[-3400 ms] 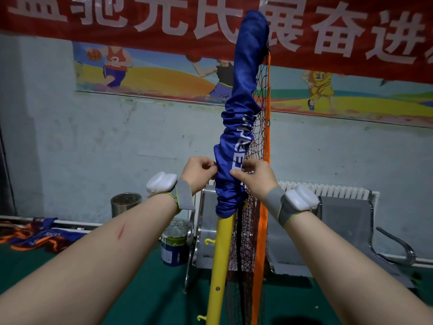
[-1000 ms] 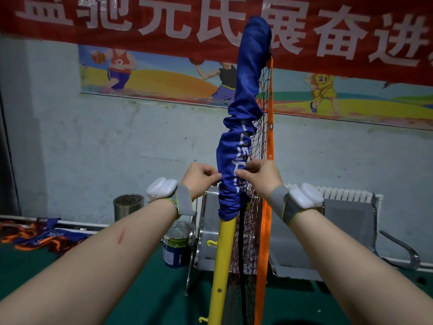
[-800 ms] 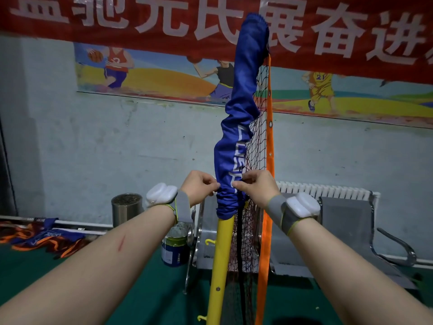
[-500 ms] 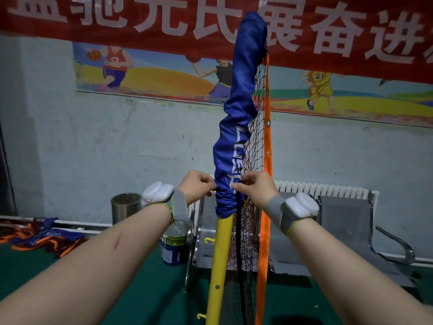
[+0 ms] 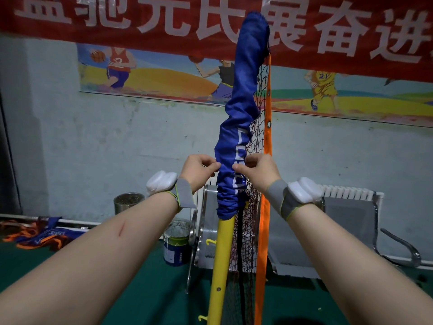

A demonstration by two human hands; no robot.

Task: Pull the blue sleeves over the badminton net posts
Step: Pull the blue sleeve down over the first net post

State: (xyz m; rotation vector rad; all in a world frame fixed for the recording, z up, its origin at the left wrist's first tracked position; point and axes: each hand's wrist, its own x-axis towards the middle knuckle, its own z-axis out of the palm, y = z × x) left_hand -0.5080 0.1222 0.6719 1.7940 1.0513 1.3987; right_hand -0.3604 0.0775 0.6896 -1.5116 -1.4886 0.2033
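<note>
The yellow net post (image 5: 222,254) stands nearly upright straight ahead of me, leaning a little to the right toward its top. The blue sleeve (image 5: 241,109) runs along that same long axis, capping the top and covering the upper stretch, while the lower stretch of the post is bare down to the edge of my view. The net (image 5: 248,219) and its orange edge band (image 5: 262,231) hang just beside the post on its right, with the mesh touching the sleeve's right edge. My hands sit level on either side of the sleeve, above its bunched lower end. My left hand (image 5: 198,168) pinches the cloth at the left edge, and my right hand (image 5: 259,170) pinches it at the right edge by the white lettering. Neither hand is nearer than the other. I judge the pull goes straight down along the post, both sides together. The gathered folds (image 5: 230,202) under my fingers must slide first, and a small yellow hook (image 5: 209,242) on the bare post below could catch the hem.
</note>
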